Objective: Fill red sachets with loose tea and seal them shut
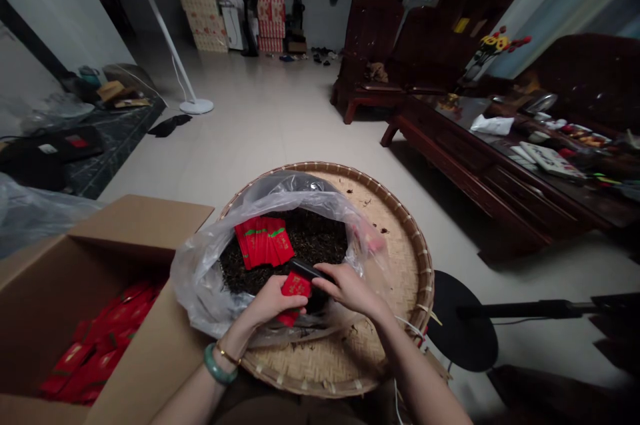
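Note:
My left hand [274, 300] is closed on a small red packet [296, 285] with gold print. Gripped in my right hand [345, 286] is a slim black handheld tool [307, 269], its front end against the packet's top edge; its exact kind is unclear. Both hands are over a clear plastic bag [200, 278], which is wide at the mouth and filled with dark loose tea leaves [320, 235]. A fanned row of red packets [263, 241] lies on the leaves, just beyond my hands. The bag rests on a round woven bamboo tray [400, 245].
At left, an open cardboard box [145, 351] contains many red packets [100, 345]. A black round stand base [467, 325] is right of the tray, near a white cord [413, 326]. Farther off are a standing fan [196, 106] and a dark wooden table [450, 151].

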The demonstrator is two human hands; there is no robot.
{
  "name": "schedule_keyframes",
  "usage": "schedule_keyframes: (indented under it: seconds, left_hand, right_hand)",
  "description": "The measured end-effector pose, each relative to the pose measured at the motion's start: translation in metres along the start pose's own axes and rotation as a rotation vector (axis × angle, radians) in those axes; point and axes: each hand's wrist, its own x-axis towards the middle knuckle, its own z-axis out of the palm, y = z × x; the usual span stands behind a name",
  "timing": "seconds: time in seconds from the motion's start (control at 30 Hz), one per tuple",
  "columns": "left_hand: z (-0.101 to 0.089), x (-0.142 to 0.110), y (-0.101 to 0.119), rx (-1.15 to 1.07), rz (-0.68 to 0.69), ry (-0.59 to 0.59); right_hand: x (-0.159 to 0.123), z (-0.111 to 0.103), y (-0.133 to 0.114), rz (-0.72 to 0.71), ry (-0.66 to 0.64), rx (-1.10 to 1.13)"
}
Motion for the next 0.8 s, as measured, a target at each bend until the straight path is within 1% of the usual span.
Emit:
schedule_keyframes:
  seconds: [0.1,0.23,0.3,0.4,0.5,0.63,0.7,0.8]
  left_hand:
    - [0.000,0.000,0.004,0.006,-0.005,-0.002]
    - [-0.001,-0.001,0.005,-0.028,-0.034,-0.001]
    - [-0.001,-0.002,0.005,-0.036,-0.040,0.016]
    - [0.000,-0.003,0.004,-0.011,-0.036,0.035]
    - [0.002,-0.004,0.005,0.014,-0.047,0.027]
    - [0.003,-0.004,0.005,0.000,-0.041,-0.004]
    - [0.002,-0.004,0.004,0.010,-0.038,-0.014]
    - [0.002,-0.003,0.002,0.036,-0.035,-0.022]
  right_hand:
    - [0.000,0.000,0.003,0.042,0.005,0.102]
    - [-0.001,-0.001,0.010,0.171,0.002,0.346]
    - [-0.003,-0.001,0.012,0.211,0.018,0.407]
    - [-0.004,0.001,0.010,0.184,0.010,0.352]
    - [-0.004,0.004,0.002,0.101,0.002,0.229]
    - [-0.004,0.004,-0.006,-0.008,0.029,0.115]
    - [-0.005,0.004,-0.006,-0.003,0.030,0.109]
    - [-0.006,0.003,-0.004,0.056,0.017,0.171]
